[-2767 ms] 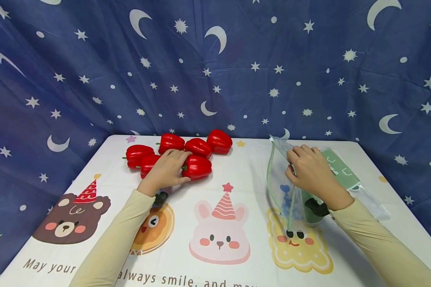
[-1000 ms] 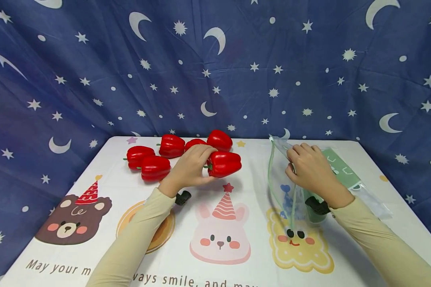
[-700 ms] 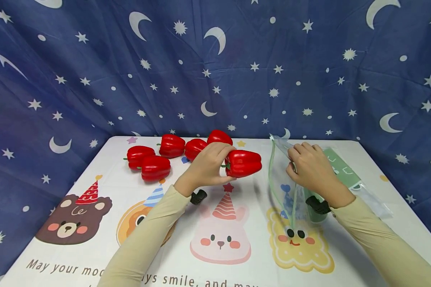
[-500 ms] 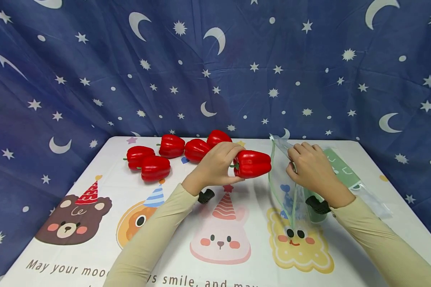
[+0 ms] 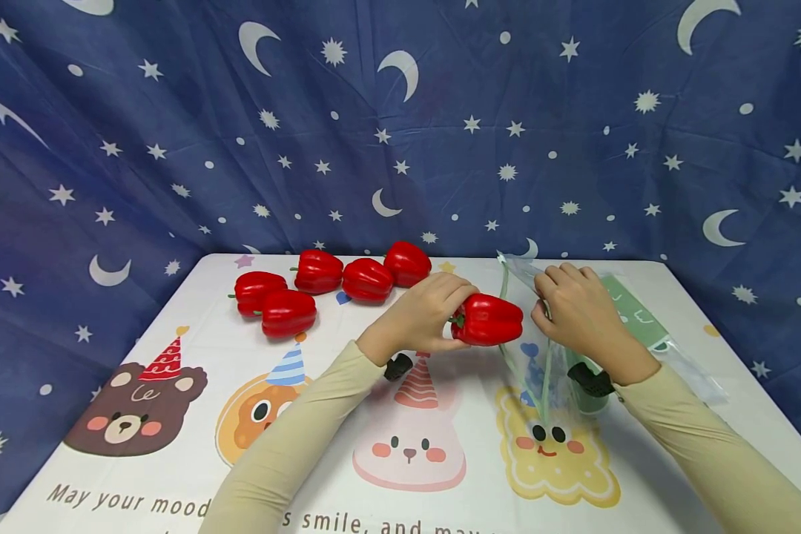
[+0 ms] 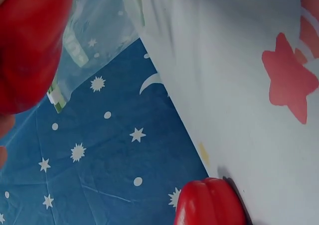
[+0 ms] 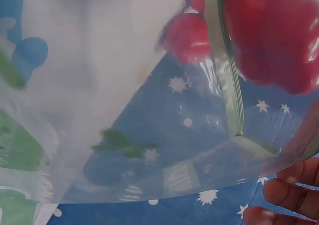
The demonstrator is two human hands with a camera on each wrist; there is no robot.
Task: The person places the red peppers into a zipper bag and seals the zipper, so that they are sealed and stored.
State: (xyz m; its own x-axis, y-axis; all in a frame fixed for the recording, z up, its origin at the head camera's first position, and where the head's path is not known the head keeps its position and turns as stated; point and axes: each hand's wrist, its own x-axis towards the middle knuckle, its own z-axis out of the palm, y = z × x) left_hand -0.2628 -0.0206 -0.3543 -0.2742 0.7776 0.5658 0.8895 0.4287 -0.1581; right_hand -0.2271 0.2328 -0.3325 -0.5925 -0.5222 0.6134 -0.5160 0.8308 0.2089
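Note:
A red bell pepper with a green stem is held in my left hand, thumb below and fingers over its stem end. It is raised off the table at the mouth of a clear zip bag with green edging and a green printed panel. My right hand pinches the bag's upper edge, keeping the mouth apart. In the right wrist view the pepper appears beside the green zip strip, near my right fingers. The left wrist view has the pepper large at upper left.
Several more red bell peppers lie in a loose group at the back left of the table. The white tablecloth carries printed cartoon animals and lettering. A blue star-and-moon curtain hangs right behind the table's far edge.
My left hand has picked the front pepper out of the group and carried it right to the bag's mouth, dipping slightly at the end. My right hand has stayed on the bag.

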